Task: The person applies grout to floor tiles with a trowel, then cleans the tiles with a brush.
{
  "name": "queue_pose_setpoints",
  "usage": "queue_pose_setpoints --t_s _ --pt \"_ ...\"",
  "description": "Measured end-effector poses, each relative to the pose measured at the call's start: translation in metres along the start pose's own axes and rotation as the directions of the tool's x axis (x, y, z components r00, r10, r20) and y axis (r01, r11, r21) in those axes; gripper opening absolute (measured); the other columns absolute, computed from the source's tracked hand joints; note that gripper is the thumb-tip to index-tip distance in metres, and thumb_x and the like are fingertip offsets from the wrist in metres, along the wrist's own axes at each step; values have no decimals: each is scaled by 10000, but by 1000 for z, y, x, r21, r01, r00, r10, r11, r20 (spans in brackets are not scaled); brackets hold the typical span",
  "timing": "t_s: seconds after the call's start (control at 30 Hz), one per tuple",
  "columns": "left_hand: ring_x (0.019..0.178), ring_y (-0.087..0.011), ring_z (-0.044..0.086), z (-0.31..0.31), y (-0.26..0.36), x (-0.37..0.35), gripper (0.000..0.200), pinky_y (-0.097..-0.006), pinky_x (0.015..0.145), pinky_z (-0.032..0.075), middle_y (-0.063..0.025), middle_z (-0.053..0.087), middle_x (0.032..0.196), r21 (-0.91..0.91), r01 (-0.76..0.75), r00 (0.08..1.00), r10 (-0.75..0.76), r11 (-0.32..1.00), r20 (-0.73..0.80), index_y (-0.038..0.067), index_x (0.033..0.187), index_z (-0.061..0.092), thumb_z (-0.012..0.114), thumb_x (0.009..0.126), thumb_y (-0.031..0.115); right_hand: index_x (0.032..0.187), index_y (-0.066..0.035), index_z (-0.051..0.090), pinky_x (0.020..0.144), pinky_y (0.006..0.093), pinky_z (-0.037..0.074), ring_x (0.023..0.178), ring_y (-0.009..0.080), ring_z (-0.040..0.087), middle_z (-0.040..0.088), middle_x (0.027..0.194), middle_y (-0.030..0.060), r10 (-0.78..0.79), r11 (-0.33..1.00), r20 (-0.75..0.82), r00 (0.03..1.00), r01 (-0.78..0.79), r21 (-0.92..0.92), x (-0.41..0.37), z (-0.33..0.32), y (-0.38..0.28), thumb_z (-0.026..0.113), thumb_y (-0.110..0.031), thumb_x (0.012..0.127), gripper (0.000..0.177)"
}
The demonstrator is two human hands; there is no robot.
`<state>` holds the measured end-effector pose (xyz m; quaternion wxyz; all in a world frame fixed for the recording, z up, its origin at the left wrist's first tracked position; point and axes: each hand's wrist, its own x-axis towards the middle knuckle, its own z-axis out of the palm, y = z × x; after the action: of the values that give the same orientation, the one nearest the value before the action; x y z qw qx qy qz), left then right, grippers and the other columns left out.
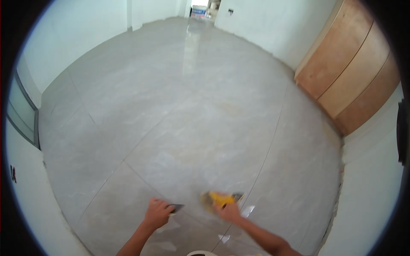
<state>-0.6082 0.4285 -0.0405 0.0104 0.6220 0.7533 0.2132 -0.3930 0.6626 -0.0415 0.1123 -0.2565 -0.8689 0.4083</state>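
Observation:
My left hand (158,212) is closed around a small scraper (176,208), whose dark flat blade points right, low over the grey tiled floor (171,128). To its right, my right hand (228,212) grips a yellow hand tool (222,198) at floor level. Motion blurs this tool's left end, while a dark, flat part shows at its right end; its exact kind I cannot tell. A thin tile joint (260,170) runs close by on the right. Another joint (143,179) passes near my left hand.
At the bottom edge shows the pale rim of a round container (200,252). Wooden panels (346,64) stand along the right wall. A labelled bucket (199,11) sits in the far doorway. A grey-framed glass panel (23,109) is at left. White walls surround the floor.

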Motion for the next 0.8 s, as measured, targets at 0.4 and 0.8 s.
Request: queue_pose_setpoints --t_s 0.4,0.8 --pt "638 -385 551 -37 -91 -17 291 -445 580 421 -207 546 670 -404 642 669 -734 651 -119 -1 744 515 697 793 220 1124 -35 630 560 380 510 637 303 650 666 775 157 -201 972 -166 966 175 -159 84 37 -4 635 -241 837 354" --pt "777 -388 637 55 -102 38 394 -480 707 504 -185 666 833 -38 360 933 -359 932 27 78 954 609 574 848 456 1105 40 618 712 339 477 788 197 594 640 934 117 114 958 -231 966 -168 -231 -27 -34 77 755 -228 802 427"
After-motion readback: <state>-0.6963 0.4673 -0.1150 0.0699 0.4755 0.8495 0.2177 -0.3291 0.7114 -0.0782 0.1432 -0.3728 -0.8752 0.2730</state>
